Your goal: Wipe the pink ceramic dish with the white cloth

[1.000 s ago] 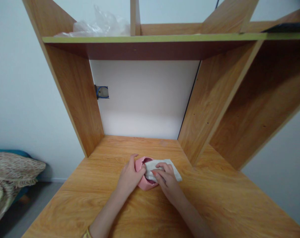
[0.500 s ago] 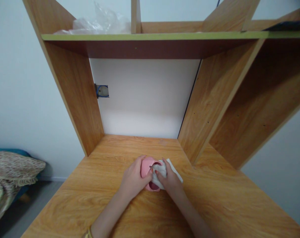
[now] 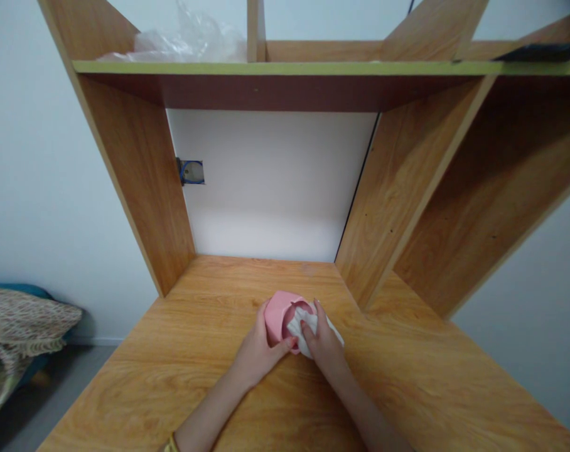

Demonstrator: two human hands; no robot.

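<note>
A pink hollow container [image 3: 279,309], with a notch in its rim, is tilted so that its wide opening faces right. My left hand [image 3: 260,350] is closed round its left side, with the thumb on the near edge of the rim. A white cloth or folded tissue [image 3: 298,325] is bunched in my right hand [image 3: 326,346], pinched between thumb and fingers. One part of it reaches into the container's mouth, while another sticks out beyond the right fingers. Both hands are just above or on the wooden desk; I cannot tell whether the container touches it.
The wooden desktop [image 3: 209,301] carries upright side panels [image 3: 139,182] and a shelf [image 3: 285,68] with a green edge. Clear plastic bags [image 3: 191,41] lie on that shelf. An open socket box [image 3: 191,172] with blue wire sits in the back wall. A patterned blanket [image 3: 26,317] is at left.
The pink container has turned in my left hand, and its wide opening now shows more fully. My right hand has shifted slightly with the white cloth, and the left thumb has moved down along the rim.
</note>
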